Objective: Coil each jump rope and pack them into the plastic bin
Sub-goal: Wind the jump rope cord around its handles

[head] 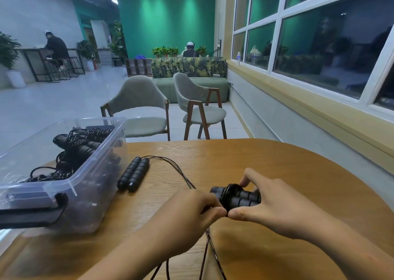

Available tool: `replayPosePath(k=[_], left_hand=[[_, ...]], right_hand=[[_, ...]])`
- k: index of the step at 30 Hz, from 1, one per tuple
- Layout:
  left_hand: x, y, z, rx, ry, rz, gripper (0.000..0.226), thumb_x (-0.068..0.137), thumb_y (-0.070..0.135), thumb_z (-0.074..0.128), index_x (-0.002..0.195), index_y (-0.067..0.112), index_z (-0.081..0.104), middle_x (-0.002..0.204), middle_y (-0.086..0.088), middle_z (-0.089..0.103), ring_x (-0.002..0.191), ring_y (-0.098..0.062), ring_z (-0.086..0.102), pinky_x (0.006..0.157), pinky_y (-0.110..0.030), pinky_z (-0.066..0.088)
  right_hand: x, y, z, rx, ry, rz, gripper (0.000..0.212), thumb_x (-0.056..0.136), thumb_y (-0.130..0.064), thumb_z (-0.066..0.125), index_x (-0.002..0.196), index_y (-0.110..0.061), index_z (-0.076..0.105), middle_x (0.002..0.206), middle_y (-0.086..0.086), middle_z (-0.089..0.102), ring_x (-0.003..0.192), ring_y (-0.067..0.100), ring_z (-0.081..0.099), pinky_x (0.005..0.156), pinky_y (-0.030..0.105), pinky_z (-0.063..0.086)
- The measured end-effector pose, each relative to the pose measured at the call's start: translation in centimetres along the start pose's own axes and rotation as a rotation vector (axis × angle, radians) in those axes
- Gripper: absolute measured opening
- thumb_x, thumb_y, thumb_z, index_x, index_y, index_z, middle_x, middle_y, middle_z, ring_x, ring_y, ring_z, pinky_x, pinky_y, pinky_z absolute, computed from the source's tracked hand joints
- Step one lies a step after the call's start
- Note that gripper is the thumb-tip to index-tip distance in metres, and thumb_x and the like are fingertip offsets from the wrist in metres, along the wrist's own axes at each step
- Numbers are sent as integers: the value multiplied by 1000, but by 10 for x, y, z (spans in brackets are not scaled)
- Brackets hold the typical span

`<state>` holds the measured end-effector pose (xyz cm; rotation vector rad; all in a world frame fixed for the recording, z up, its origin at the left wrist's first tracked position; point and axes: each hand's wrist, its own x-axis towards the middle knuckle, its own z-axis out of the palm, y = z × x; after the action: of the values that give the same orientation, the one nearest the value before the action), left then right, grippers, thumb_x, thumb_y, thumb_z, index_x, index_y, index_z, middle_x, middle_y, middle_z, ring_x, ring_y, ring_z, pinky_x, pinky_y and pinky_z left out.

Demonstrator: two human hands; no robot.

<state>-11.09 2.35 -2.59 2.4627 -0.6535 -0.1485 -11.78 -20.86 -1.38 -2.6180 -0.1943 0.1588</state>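
Observation:
My right hand grips a pair of black jump rope handles held side by side, with black cord wound around their middle. My left hand pinches the cord right beside the handles. Loose black cord hangs from my hands toward the table's near edge. A second jump rope's two black handles lie together on the wooden table, their cord running toward my hands. The clear plastic bin stands at the left and holds several coiled black ropes.
The bin's dark latch handle faces me at the near left. Two grey-green chairs stand beyond the table's far edge. A windowed wall runs along the right. Two people sit far across the room.

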Motion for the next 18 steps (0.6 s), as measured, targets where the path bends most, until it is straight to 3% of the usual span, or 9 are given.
replayPosePath(k=[2, 5, 7, 11, 15, 18], left_hand=[[0, 0, -1, 15, -4, -8, 24, 98, 55, 62, 101, 36, 75, 87, 15, 71, 82, 0, 63, 75, -28, 55], [-2, 4, -4, 28, 13, 9, 22, 93, 57, 68, 93, 37, 75, 80, 16, 69, 78, 1, 62, 61, -12, 43], [-3, 6, -9, 28, 24, 27, 20, 89, 58, 72, 89, 38, 74, 76, 17, 68, 75, 1, 61, 59, -10, 41], [-5, 7, -19, -51, -30, 82, 30, 80, 58, 82, 86, 31, 73, 74, 10, 66, 64, 0, 56, 56, -14, 38], [-8, 7, -25, -213, -83, 168, 41, 76, 50, 89, 82, 16, 67, 70, -5, 60, 60, -3, 46, 53, -19, 32], [-8, 6, -21, -348, -66, 215, 43, 82, 50, 85, 74, 14, 61, 62, -3, 50, 59, -9, 40, 53, -25, 28]], right_hand=[[-1, -1, 1, -42, -73, 23, 58, 73, -77, 79, 108, -48, 45, 95, -7, 71, 80, 14, 68, 71, 34, 58], [-2, -1, -2, -46, -175, 26, 61, 68, -80, 78, 110, -48, 48, 100, -6, 72, 87, 16, 69, 76, 37, 58], [-3, -2, -6, -34, -242, 19, 61, 68, -79, 81, 111, -47, 52, 100, -5, 73, 87, 14, 68, 75, 33, 55], [-6, -3, -16, 90, -442, 0, 56, 72, -71, 87, 114, -48, 59, 108, -1, 75, 92, 14, 72, 84, 36, 60], [-12, -5, -23, 263, -636, -62, 47, 81, -53, 91, 117, -41, 64, 110, -2, 76, 90, 11, 69, 80, 29, 55], [-12, -4, -21, 412, -684, -140, 49, 86, -40, 90, 126, -29, 63, 102, 9, 69, 91, 29, 59, 80, 44, 46]])
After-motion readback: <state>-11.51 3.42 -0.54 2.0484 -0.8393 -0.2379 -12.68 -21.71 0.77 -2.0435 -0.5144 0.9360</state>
